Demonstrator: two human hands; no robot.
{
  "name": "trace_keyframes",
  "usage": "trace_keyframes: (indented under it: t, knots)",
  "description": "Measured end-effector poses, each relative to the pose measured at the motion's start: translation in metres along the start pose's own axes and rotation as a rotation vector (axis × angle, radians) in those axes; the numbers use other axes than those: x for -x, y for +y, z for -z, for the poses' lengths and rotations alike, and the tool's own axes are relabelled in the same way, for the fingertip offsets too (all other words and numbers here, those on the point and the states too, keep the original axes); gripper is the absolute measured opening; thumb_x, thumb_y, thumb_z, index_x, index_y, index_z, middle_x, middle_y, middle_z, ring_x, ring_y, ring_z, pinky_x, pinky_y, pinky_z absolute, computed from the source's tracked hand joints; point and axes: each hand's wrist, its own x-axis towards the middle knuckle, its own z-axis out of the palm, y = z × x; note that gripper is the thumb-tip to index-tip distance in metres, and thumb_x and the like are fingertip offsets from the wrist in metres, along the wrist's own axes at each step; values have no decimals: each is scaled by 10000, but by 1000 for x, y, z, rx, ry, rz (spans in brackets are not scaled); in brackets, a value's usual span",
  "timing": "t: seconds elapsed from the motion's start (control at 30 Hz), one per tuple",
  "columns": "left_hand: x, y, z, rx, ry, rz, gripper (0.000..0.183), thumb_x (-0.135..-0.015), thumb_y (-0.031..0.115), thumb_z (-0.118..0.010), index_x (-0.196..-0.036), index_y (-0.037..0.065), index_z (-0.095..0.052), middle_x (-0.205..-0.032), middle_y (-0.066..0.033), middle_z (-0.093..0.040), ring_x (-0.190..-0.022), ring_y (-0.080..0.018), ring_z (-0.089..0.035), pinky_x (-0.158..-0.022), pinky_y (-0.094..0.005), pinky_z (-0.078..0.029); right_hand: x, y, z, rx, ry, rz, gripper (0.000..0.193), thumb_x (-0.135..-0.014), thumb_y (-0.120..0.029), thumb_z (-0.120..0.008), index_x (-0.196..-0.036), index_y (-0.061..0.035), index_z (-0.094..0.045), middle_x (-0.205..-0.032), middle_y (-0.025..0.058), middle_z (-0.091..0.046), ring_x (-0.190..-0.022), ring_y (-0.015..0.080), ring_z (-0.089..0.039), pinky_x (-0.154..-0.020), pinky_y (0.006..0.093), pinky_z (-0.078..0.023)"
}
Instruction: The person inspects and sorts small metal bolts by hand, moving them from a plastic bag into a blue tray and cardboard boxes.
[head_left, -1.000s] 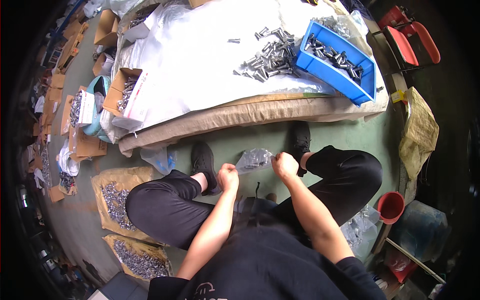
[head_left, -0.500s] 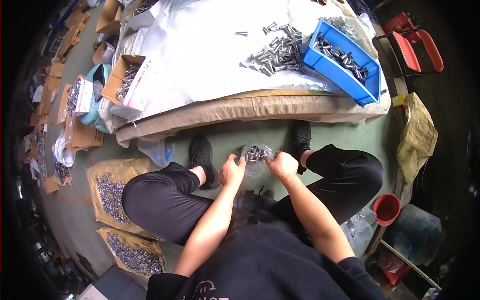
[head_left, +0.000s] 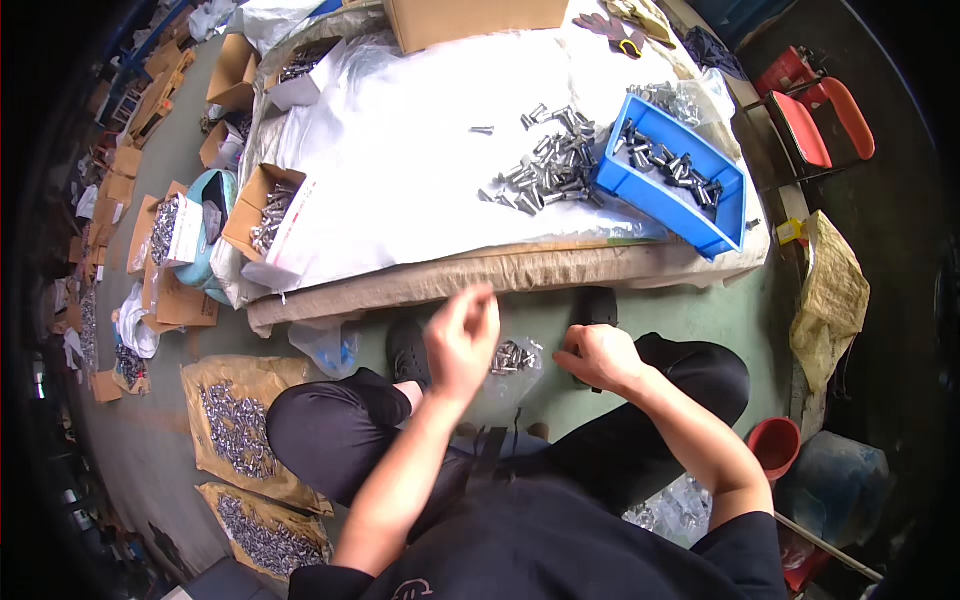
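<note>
Clear bag: in the head view, it lies (head_left: pixel 515 387) low between your shoes (head_left: pixel 597 303), apparently on the floor (head_left: pixel 690 312), with metal bolts (head_left: pixel 512 357) inside; that spot probably keeps it within reach of both hands.
Left hand: yours (head_left: pixel 462 340) is raised just beside the bag, fingers bent toward the thumb; blur hides whether this grip has anything in it or touches the plastic.
Right hand: yours (head_left: pixel 600 355) hangs right of the bag, apart from the bolts, knuckles up and fingers curled under; whether its grip is loaded isn't clear.
Arms: both elbows bend, forearms angling forward between your spread knees.
Blue bin: it sits (head_left: pixel 720 225) aslant on the tabletop (head_left: pixel 390 180) beside loose bolts (head_left: pixel 550 170), likely to contain similar ones.
</note>
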Motion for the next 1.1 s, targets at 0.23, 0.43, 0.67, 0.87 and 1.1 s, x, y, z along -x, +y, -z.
trace_keyframes:
  t: [0.23, 0.43, 0.67, 0.87, 1.1]
  knots:
    - [-181, 1, -32, -566, -324, -507, 203, -686, 113, -625, -880, 54, -604, -898, -129, -592, -857, -266, -555, -727, -337, -455, -20, -1, 8, 134, 111, 235, 253, -696, -304, -613, -730, -60, -554, -665, 113, -578, -626, 276, -589, -549, 367, -475]
    - [-197, -22, -54, -838, -902, -556, 879, -594, 547, -630, -1331, 300, -221, -1389, -137, -161, -1294, -307, -128, -1043, -457, -149, -11, -15, 12, 199, -6, 318, 286, -689, -317, -622, -803, -64, -553, -719, 98, -574, -655, 251, -592, -550, 348, -480]
    - [-197, -20, -94, -699, -750, -814, 727, -624, 512, -617, -1265, 275, -369, -1366, -153, -217, -1268, -321, -199, -1033, -447, -186, -3, -20, 11, 185, -36, 408, 169, -691, -166, -549, -819, -57, -561, -740, 88, -587, -663, 232, -597, -495, 332, -479]
    - [-198, -28, -110, -504, -592, -743, 493, -610, 275, -652, -1066, 129, -537, -1223, -169, -385, -1093, -337, -408, -918, -402, -357, -3, -24, 0, 213, -18, 454, 141, -679, -124, -519, -797, -62, -565, -706, 70, -574, -610, 211, -590, -458, 317, -458]
    - [-174, -12, -116, -761, -419, -718, 367, -630, 259, -626, -963, 124, -552, -1000, -143, -491, -932, -306, -467, -777, -426, -427, -3, -24, 1, 243, -110, 418, 206, -721, -229, -545, -837, -59, -537, -741, 98, -570, -654, 227, -586, -509, 325, -479]
